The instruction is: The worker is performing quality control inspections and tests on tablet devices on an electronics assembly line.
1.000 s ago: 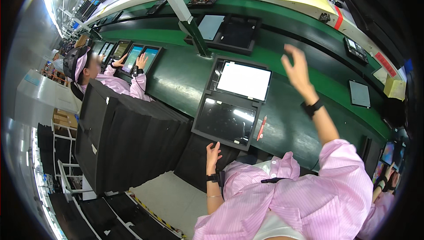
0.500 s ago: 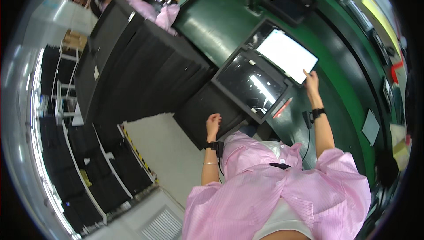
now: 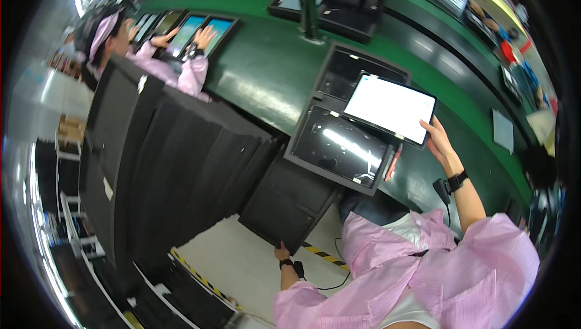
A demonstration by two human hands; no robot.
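My right hand [image 3: 437, 138] grips the right edge of a tablet [image 3: 390, 106] with a lit white screen. The tablet overlaps the edges of a two-part black tray [image 3: 295, 155], whose nearer part bears a dark glossy panel [image 3: 339, 141]. A similar dark panel [image 3: 336, 78] lies in the farther part, partly covered by the tablet. Lower and to the left, my left hand [image 3: 282, 252] closes on the near edge of a flat black tray [image 3: 281, 199]; its fingertips are partly hidden. Beside the glossy panel lies a red pen-like tool [image 3: 393, 163].
A tall stack of black trays [image 3: 181, 153] stands to my left. Beyond it, a co-worker in a pink sleeve [image 3: 192, 76] handles lit screens. A green post [image 3: 307, 11] rises from the green bench [image 3: 260, 75], with more trays [image 3: 354, 13] behind it. Striped tape [image 3: 327, 256] marks the floor.
My left hand has come down to the black tray's near edge and closed on it. My right hand has turned the tablet and brought it nearer the glossy panel. The view has shifted.
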